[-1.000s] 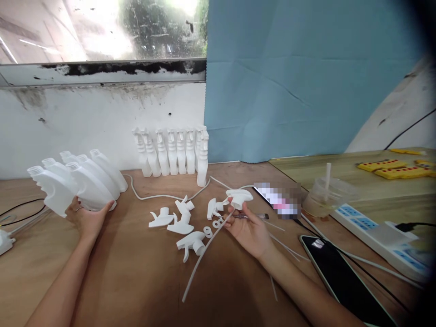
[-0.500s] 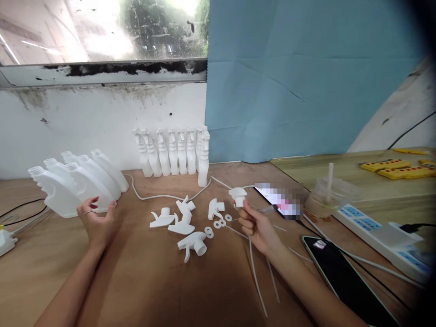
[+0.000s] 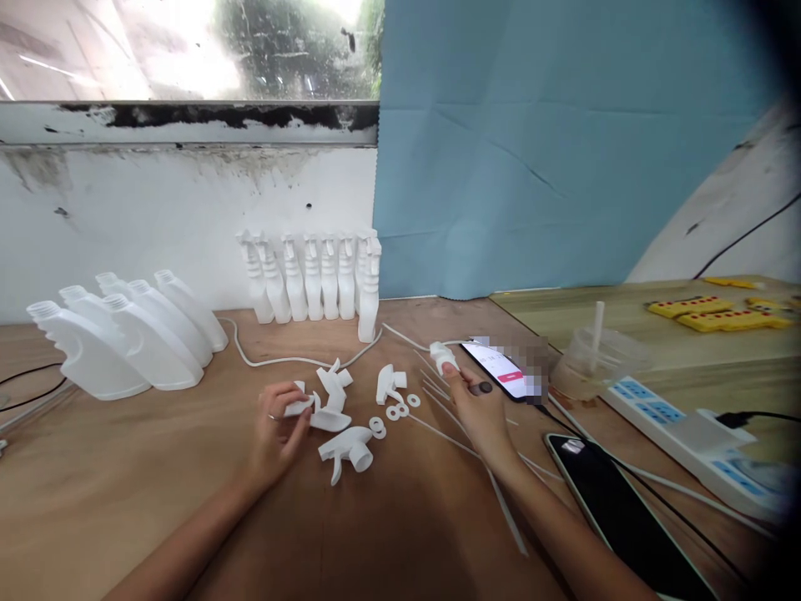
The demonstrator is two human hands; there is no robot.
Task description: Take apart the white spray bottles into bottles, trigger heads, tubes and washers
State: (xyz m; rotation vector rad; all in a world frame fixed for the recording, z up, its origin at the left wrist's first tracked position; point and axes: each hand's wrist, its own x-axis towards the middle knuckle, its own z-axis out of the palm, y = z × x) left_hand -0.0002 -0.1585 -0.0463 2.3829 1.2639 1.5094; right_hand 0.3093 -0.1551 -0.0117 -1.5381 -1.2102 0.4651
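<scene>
My left hand (image 3: 275, 432) is closed on a white trigger piece (image 3: 296, 406) at the left of a small heap of white spray-head parts (image 3: 346, 446) on the wooden table (image 3: 188, 501). My right hand (image 3: 479, 416) grips a white spray head (image 3: 444, 357) with a thin white dip tube (image 3: 494, 484) trailing toward me under the wrist. Three small white washers (image 3: 395, 411) lie between the hands. Several more thin tubes (image 3: 431, 380) lie beside the right hand.
Empty white bottles (image 3: 118, 338) lie at the left; assembled spray heads (image 3: 313, 275) stand in a row by the wall. A lit phone (image 3: 501, 367), a plastic cup with straw (image 3: 591, 359), a power strip (image 3: 682, 430) and a dark tablet (image 3: 626, 509) lie right.
My left hand left the bottles, moved right to the parts heap and closed on a trigger piece. My right hand lowered the spray head toward the table, its tube swinging toward me.
</scene>
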